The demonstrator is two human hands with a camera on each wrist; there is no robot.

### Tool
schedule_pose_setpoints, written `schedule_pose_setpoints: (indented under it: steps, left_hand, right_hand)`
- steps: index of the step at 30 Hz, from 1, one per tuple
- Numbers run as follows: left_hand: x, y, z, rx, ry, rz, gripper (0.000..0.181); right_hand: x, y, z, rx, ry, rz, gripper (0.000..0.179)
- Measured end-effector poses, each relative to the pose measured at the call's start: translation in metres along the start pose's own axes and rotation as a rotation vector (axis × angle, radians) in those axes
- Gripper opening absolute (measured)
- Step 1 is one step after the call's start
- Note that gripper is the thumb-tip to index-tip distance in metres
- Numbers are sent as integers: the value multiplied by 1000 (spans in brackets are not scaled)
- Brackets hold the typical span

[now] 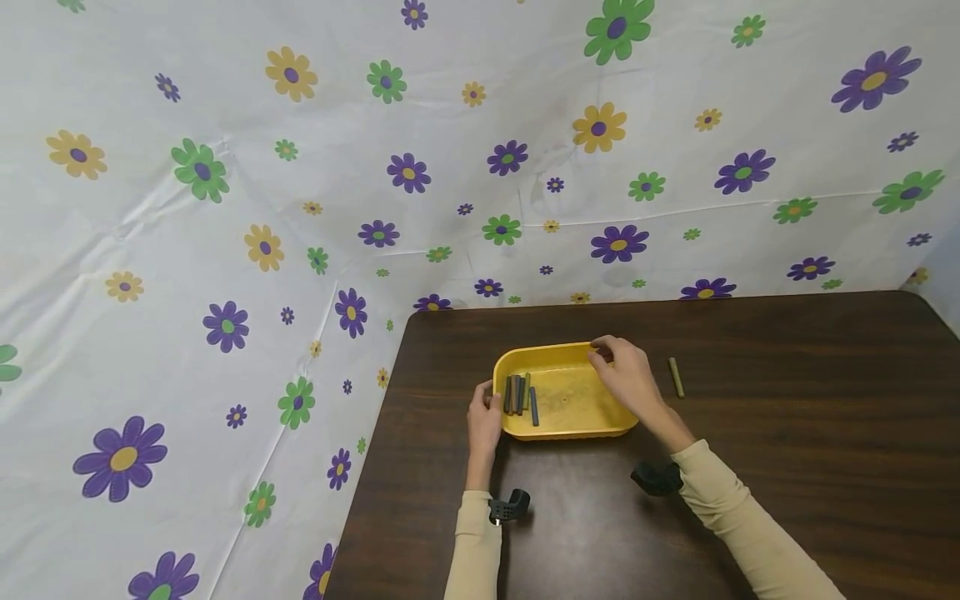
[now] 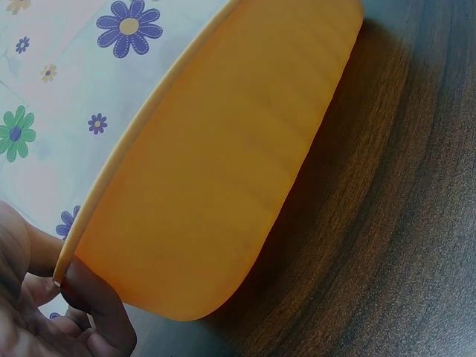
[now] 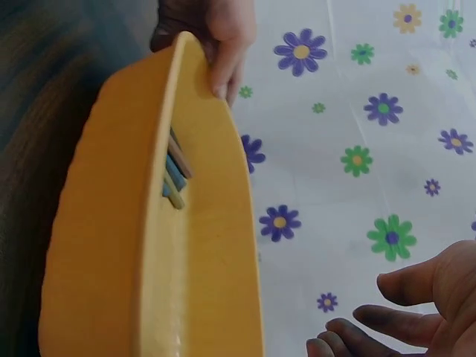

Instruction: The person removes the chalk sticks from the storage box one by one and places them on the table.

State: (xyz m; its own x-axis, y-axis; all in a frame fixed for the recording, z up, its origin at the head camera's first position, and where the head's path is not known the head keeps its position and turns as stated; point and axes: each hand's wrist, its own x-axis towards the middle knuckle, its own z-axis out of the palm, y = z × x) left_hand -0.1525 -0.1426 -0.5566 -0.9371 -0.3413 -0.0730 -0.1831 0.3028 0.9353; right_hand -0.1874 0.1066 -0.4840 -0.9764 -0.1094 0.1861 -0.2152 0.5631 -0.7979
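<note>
A yellow plastic tray point(image 1: 570, 433) lies on the table, with several coloured chalk-like sticks point(image 1: 517, 394) grouped at its left end. My left hand point(image 1: 483, 421) grips the tray's left end; in the left wrist view, the thumb and fingers point(image 2: 100, 305) pinch the rim. Over the tray's far right corner is my right hand point(image 1: 630, 375). The right wrist view shows that hand point(image 3: 424, 305) with fingers spread and nothing in them, apart from the rim. One olive-coloured stick point(image 1: 677, 377) lies on the table to the right of the tray.
The dark wood table point(image 1: 810, 417) stretches far to the right. A white flowered sheet point(image 1: 450, 167) hangs behind the table and along its left side. Each wrist carries a black camera mount point(image 1: 510, 506).
</note>
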Motion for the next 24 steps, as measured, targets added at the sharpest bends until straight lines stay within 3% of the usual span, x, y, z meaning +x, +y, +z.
schedule_pose_setpoints:
  steps: [9, 14, 24]
  left_hand:
    - [0, -1, 0, 4, -2, -6, 30]
    - [1, -3, 0, -2, -9, -20, 30]
    - [0, -1, 0, -1, 1, 2, 28]
  right_hand:
    - [2, -4, 20, -39, -35, -32, 26]
    - [1, -8, 29, -45, -62, -7, 30]
    - [3, -6, 47, 44, -101, 43, 30]
